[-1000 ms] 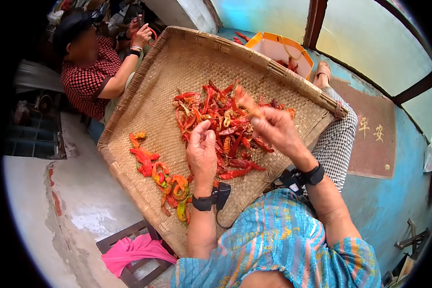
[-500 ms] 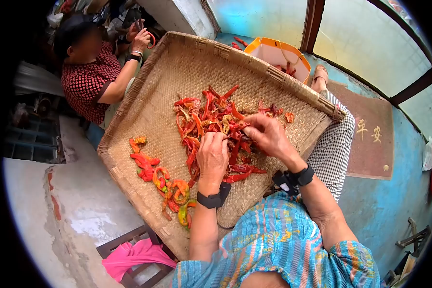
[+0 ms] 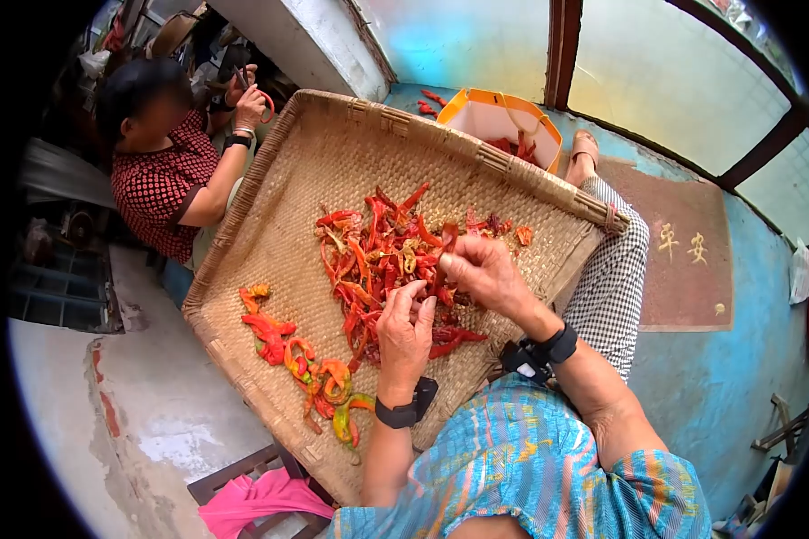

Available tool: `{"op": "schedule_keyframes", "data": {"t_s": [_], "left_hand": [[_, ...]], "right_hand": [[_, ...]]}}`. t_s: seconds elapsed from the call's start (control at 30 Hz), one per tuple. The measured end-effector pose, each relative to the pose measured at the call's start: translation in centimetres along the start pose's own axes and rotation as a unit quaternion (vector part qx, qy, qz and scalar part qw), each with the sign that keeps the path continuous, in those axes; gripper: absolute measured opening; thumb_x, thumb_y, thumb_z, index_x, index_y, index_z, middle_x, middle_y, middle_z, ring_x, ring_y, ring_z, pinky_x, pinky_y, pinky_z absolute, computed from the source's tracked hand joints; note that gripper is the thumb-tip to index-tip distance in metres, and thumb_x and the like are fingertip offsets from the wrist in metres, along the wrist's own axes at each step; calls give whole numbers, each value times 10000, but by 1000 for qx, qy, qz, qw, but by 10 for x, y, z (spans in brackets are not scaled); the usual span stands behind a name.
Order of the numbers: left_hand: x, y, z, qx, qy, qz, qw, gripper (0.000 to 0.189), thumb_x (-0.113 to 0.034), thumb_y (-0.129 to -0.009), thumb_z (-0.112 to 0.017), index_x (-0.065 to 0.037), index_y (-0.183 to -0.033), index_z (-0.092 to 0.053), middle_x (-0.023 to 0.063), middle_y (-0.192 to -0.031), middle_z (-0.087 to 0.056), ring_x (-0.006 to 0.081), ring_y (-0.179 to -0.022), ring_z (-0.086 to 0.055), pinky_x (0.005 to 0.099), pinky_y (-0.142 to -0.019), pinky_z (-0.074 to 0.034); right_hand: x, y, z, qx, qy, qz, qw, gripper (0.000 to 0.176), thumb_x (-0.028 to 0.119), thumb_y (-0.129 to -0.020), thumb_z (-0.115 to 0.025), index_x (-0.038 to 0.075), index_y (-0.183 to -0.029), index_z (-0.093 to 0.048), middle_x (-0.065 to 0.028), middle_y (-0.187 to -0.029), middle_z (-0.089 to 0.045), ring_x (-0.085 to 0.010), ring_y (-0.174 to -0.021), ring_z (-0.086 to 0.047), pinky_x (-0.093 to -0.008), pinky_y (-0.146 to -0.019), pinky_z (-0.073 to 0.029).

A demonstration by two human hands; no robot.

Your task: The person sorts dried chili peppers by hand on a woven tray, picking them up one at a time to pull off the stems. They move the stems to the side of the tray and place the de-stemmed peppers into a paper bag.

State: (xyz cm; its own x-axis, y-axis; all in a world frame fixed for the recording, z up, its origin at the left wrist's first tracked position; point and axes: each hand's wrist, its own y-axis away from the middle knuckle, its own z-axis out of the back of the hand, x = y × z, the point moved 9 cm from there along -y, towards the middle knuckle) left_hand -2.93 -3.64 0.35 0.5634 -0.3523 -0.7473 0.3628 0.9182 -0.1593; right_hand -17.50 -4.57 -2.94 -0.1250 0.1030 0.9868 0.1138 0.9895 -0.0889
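A heap of red dried chili peppers (image 3: 368, 269) lies on the woven bamboo tray (image 3: 288, 202) across my lap. My right hand (image 3: 490, 280) pinches a dark red chili pepper (image 3: 447, 244) between thumb and fingers, just above the heap. Close beside it on the left, my left hand (image 3: 404, 337) hovers over the heap's near edge. Its fingers are loosely curled and apart from the thumb, with nothing visible in them. Orange, red and green peppers (image 3: 335, 382) form a separate row along the tray's left side.
At the upper left a co-worker (image 3: 166, 171) sits holding scissors and a red pepper. Behind the tray stands an orange-rimmed white bag (image 3: 476, 117) with red peppers inside. Pink cloth (image 3: 265, 503) hangs over a stool at lower left. A brown mat (image 3: 683, 260) lies at right.
My right hand has lifted a dark red chili from the heap. My left hand has drawn down slightly and its fingers have loosened. The view has shifted a little.
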Motion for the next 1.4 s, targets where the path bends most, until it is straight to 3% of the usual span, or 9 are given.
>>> {"op": "schedule_keyframes", "data": {"t_s": [0.27, 0.47, 0.6, 0.77, 0.9, 1.07, 1.23, 1.27, 1.4], "left_hand": [[8, 5, -16, 8, -222, -69, 973, 276, -85, -792, -695, 0, -1036, -598, 166, -917, -553, 371, -889, -584, 446, -764, -479], [25, -2, -5, 6, -98, 21, 995, 177, -94, -864, -651, 30, -983, -610, 152, -889, -581, 334, -808, -610, 397, -717, -495], [38, -4, 6, -56, 292, 127, 946, 169, -176, -947, -613, -23, -1009, -647, -31, -845, -597, 38, -719, -536, 199, -619, -451], [31, -7, 10, -60, 336, 114, 933, 200, -193, -948, -613, -22, -1048, -639, -19, -846, -605, 48, -736, -539, 211, -668, -468], [30, -4, 12, -73, 324, 120, 936, 227, -209, -947, -615, -20, -1072, -633, -9, -853, -607, 56, -758, -543, 209, -686, -460], [29, -10, 4, -17, 239, 117, 964, 230, -200, -946, -606, -20, -1087, -628, -12, -824, -587, 66, -742, -538, 217, -670, -452], [2, -25, -4, -5, 140, 18, 990, 167, -126, -909, -611, -7, -1024, -641, 47, -840, -637, 112, -726, -578, 259, -661, -467], [-7, -25, -4, 1, 110, -5, 994, 172, -120, -908, -609, -7, -1036, -634, 48, -859, -638, 107, -737, -577, 252, -675, -469], [-10, -20, -12, 14, 61, -75, 995, 150, -122, -868, -618, 6, -947, -622, 142, -828, -619, 259, -733, -618, 343, -671, -485]], "right_hand": [[15, -61, 78, -153, -328, -74, 929, 267, 275, -928, -624, 39, -1050, -602, 12, -731, -587, -33, -568, -499, -170, -471, -394], [4, -14, 24, -36, 17, 24, 999, 225, 157, -905, -630, -27, -1033, -655, -47, -785, -646, -94, -704, -589, -268, -614, -504], [20, 23, -39, 102, 147, 167, 970, 290, 188, -840, -696, -32, -1021, -640, -179, -889, -662, -323, -798, -649, -394, -713, -514], [2, 26, -46, 124, 209, 75, 967, 255, 215, -831, -696, -16, -893, -608, -208, -758, -611, -373, -706, -606, -434, -626, -467], [1, 1, -20, 127, -39, -25, 991, 221, 227, -888, -679, 32, -802, -618, 40, -651, -535, -44, -628, -488, -247, -523, -401], [26, -62, 63, -69, -234, -117, 963, 234, 315, -932, -626, 82, -927, -609, 47, -683, -536, -8, -531, -456, -150, -442, -373], [142, -3, 50, 11, -53, 137, 989, 278, 252, -971, -527, -3, -933, -630, 29, -664, -504, -60, -552, -450, -193, -508, -354], [157, 30, 55, 183, -44, 234, 954, 297, 198, -976, -516, -13, -1185, -523, -85, -1016, -588, -94, -801, -565, -224, -666, -476], [281, 265, 146, 114, -355, 684, 627, 192, 75, -852, -461, 110, -672, -517, -26, -674, -502, -202, -655, -563, -414, -718, -522]]}}
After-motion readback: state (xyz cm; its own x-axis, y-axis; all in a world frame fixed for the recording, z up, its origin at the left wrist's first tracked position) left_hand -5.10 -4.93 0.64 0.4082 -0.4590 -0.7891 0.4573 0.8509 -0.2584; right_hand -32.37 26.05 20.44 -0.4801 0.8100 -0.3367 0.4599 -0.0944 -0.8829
